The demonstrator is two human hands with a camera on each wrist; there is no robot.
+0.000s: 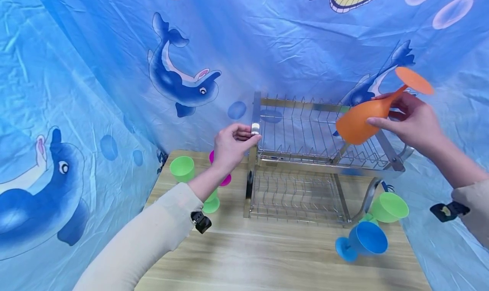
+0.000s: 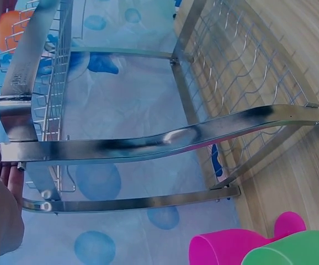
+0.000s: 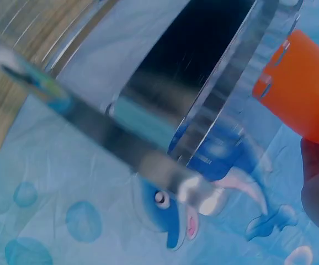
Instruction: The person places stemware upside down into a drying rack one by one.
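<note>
A two-tier metal dish rack [image 1: 298, 168] stands on the wooden table against the blue curtain. My left hand [image 1: 231, 148] grips the top left end of its frame; in the left wrist view the fingers curl under the metal bar [image 2: 148, 144]. My right hand [image 1: 418, 119] holds an orange plastic goblet [image 1: 361, 119] between thumb and fingers near its stem. Tilted, its mouth points down and left over the right part of the upper tier, and its round foot is up. The right wrist view shows the goblet [image 3: 303, 88] beside the rack's edge.
Left of the rack, a green goblet [image 1: 182, 168] and a magenta goblet [image 1: 226, 180] are partly behind my left arm, with another green foot [image 1: 211, 205] nearby. At the rack's front right lie a green goblet [image 1: 389, 207] and a blue goblet [image 1: 368, 238], near the table edge.
</note>
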